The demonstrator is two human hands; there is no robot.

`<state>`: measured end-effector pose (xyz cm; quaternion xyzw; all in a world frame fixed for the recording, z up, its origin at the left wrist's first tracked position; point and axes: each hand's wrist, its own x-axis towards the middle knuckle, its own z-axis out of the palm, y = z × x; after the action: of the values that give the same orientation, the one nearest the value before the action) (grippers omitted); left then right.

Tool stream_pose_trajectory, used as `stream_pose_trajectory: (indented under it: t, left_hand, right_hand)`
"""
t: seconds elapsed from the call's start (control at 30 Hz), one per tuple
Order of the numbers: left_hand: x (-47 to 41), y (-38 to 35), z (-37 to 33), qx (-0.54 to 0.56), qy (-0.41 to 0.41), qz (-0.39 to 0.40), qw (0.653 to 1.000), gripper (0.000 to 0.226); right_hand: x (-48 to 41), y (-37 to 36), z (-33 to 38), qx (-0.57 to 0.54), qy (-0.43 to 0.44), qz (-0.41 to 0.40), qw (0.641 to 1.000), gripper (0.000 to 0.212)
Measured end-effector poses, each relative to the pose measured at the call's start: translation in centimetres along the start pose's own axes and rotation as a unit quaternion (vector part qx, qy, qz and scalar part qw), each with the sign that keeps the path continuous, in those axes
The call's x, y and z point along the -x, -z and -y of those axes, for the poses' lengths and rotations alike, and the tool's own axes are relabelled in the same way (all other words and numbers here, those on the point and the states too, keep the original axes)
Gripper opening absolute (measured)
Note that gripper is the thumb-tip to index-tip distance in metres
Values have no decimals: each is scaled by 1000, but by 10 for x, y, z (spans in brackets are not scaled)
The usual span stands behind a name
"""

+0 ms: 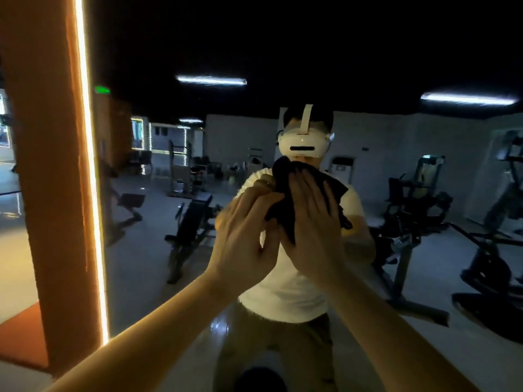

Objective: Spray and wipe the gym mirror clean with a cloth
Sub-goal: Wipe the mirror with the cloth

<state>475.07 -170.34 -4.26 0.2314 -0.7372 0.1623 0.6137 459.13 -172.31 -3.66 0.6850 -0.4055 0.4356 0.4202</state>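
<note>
The gym mirror (158, 278) fills the view in front of me and shows my reflection in a white shirt. A black cloth (285, 216) is bunched up at chest height against the glass, between my two hands. My right hand (314, 222) lies flat on the cloth with straight fingers and presses it to the mirror. My left hand (246, 230) is beside it on the left; its curled fingers grip the cloth's left edge. No spray bottle is in view.
An orange pillar (48, 193) with a bright light strip (90, 193) borders the mirror on the left. The glass reflects a dim gym with weight benches and machines. A dark rounded shape (260, 380) sits at the bottom edge; I cannot tell what it is.
</note>
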Motion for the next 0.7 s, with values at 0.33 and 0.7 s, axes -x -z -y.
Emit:
stream_pose_trajectory:
  t: [0.33, 0.7]
  left_hand:
    - [1, 9, 36, -165, 111, -22, 980, 15]
    - [3, -23, -5, -5, 98, -16, 995, 45]
  right_hand:
    - [-10, 32, -13, -59, 66, 103, 991, 68]
    - [-19, 34, -3, -234, 18, 159, 959, 59]
